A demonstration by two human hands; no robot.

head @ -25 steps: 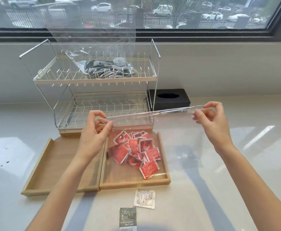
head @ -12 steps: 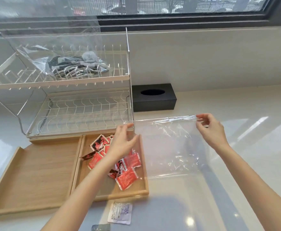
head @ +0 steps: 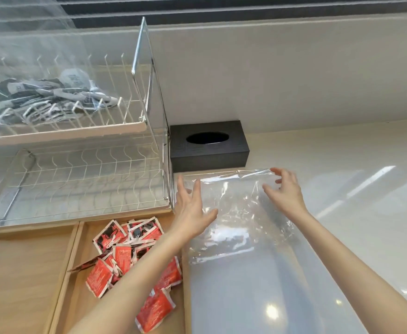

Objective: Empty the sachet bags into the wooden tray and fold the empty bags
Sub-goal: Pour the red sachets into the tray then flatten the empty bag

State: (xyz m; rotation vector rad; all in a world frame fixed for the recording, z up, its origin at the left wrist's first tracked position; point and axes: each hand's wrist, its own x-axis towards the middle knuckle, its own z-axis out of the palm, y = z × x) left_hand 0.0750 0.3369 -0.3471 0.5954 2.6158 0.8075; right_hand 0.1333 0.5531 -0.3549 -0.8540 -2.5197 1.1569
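Note:
An empty clear plastic bag point(head: 236, 218) lies flat on the white counter, right of the trays. My left hand point(head: 190, 208) rests on its left part with fingers straight and spread. My right hand point(head: 284, 189) is at the bag's top right corner, fingers loosely bent over the upper edge; whether it still pinches the plastic is unclear. Several red sachets point(head: 125, 256) are piled in the right wooden tray point(head: 77, 273). The left wooden tray point(head: 21, 280) holds nothing visible. A second clear bag with grey and white sachets point(head: 48, 97) lies on the rack's top shelf.
A two-tier wire dish rack point(head: 81, 179) stands behind the trays. A black tissue box point(head: 209, 145) sits against the wall just beyond the bag. The glossy white counter point(head: 354, 189) stretches to the right.
The bag came down from being held stretched in the air to lying flat on the counter. My left hand let go of its edge and now lies flat on it. The view shifted right and closer.

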